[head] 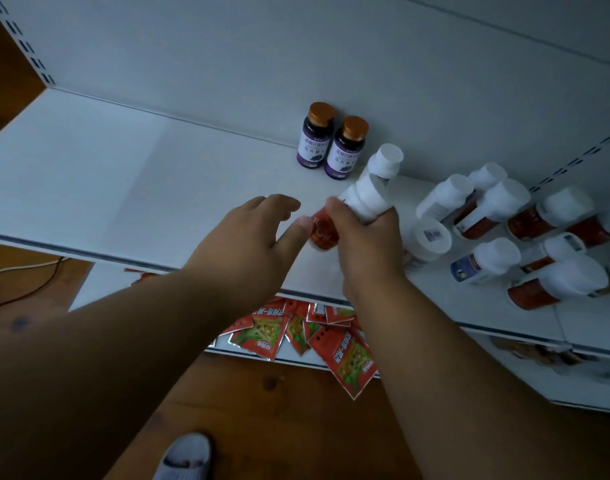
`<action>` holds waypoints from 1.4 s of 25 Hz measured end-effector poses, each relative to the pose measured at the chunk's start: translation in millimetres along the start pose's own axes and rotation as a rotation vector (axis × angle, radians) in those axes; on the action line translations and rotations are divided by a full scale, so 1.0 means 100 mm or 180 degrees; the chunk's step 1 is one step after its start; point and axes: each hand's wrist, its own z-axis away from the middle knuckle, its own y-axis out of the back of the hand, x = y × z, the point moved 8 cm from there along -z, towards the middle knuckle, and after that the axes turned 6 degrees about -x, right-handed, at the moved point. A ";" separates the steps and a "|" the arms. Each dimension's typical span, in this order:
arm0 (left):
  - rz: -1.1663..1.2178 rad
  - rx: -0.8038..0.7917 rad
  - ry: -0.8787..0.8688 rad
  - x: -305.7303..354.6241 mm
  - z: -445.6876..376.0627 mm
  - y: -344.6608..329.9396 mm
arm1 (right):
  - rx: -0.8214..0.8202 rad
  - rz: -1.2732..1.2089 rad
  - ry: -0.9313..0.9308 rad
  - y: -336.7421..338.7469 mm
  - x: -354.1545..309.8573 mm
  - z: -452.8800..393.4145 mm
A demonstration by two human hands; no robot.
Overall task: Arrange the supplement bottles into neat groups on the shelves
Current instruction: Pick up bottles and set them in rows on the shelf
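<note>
supplement bottles [497,216] with white caps and red labels crowd the right part of the white shelf [123,174], some upright and some tipped, while two purple-labelled bottles [331,143] with copper caps stand side by side against the back panel. the right hand [366,237] grips a red-labelled bottle [352,209] by its middle, tilted above the shelf with its white cap toward the back, and the left hand [248,237] sits just beside it with fingers loosely spread, a fingertip touching its red base. red snack packets [331,341] lie scattered on the lower shelf.
</note>
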 end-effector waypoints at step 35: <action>0.0491 -0.0547 -0.0986 4.33 1.08 2.26 | -0.0428 -0.0693 0.0709 2.78 -4.56 1.72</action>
